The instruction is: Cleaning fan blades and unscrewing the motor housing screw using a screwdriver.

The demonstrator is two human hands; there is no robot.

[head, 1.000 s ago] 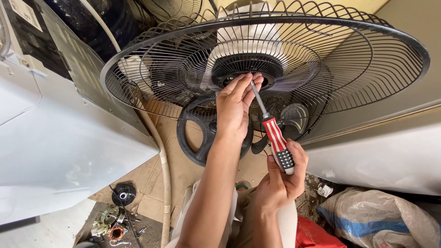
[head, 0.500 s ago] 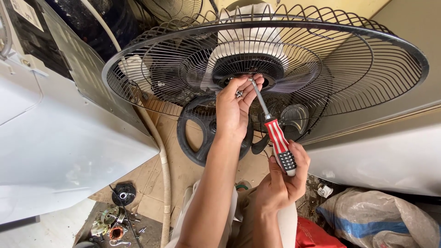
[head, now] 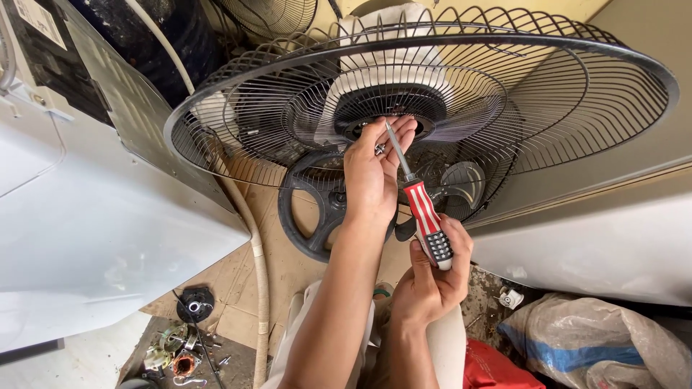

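Right hand [head: 432, 277]: closed around the handle of a red-and-white striped screwdriver [head: 422, 212]; shaft angled up and left, tip lying against the left fingers at the centre of the fan; open air around the handle, nothing pressing on it from the right.
Left hand [head: 373, 173]: raised, fingers [head: 393, 137] bent and pinched about a small metal part, probably a screw, at the dark round hub [head: 389, 108]; palm turned toward the camera; forearm rising straight from below, just beside the right wrist.
Wire fan guard [head: 577, 94]: large, dark, round, tilted nearly flat above both hands; hub at its middle, white motor housing [head: 382, 29] behind it; rim reaching far left and right, so the hands work close beneath the grille with little room upward.
Black wheel-shaped plastic part [head: 306, 216]: behind the left wrist, under the guard; a grey blade-shaped piece [head: 461, 180] just right of the screwdriver.
White appliance casing, left [head: 94, 230]: edge close to the guard's left rim; a pale corrugated hose [head: 256, 252] running down beside it.
White casing, right [head: 591, 245]: under the guard's right half, narrowing the space there.
Floor: cardboard [head: 288, 274]; small loose parts and a copper winding [head: 180, 356] lower left; red item [head: 497, 367] and plastic sack [head: 605, 346] lower right.
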